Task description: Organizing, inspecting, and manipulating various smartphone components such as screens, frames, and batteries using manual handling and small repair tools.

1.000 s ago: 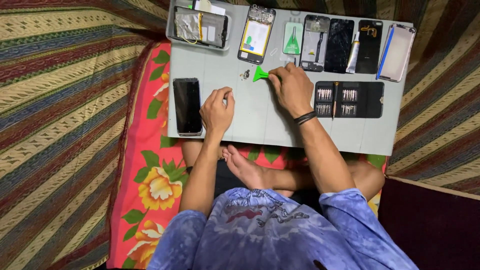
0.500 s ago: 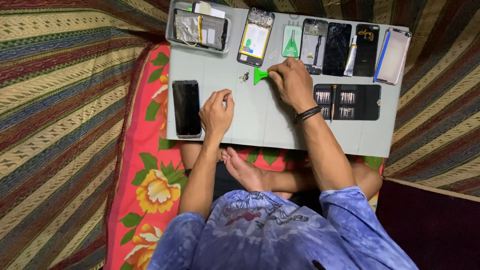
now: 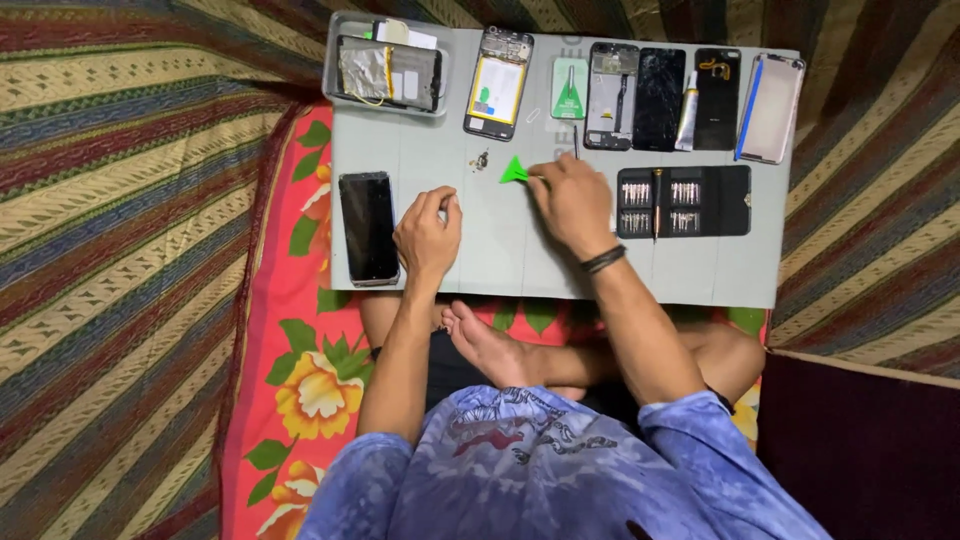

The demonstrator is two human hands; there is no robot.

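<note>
Nearest to you, your crossed legs and a bare foot (image 3: 497, 350) lie under the near edge of the grey work mat (image 3: 520, 255), which serves as your counter on the flowered cloth.

Your left hand (image 3: 428, 235) rests on the mat with its fingers curled loosely inward. It holds nothing that shows, and whether the grip is fully pressed together you cannot tell from above. The dark phone (image 3: 368, 228) lies just beside it on the outer side, its long axis running away from you.

Your right hand (image 3: 573, 203) sits a little farther out, its grip pinched on the green triangular pick (image 3: 514, 172). The pick juts from your fingertips toward the left hand's side, so the tool's point lies leftward of the grip, not ahead of it. Just past that point sits a small loose metal part (image 3: 482, 159), near the pick but not touching it. Your right hand is plainly the nearer of the two to that part.

On the right hand's outer side the black screwdriver bit case (image 3: 684, 200) lies open, close to the wrist.

Farthest out, a row lies along the far edge: a clear tray (image 3: 338, 85), an opened phone with yellow battery (image 3: 497, 84), and several back covers (image 3: 660, 98).
</note>
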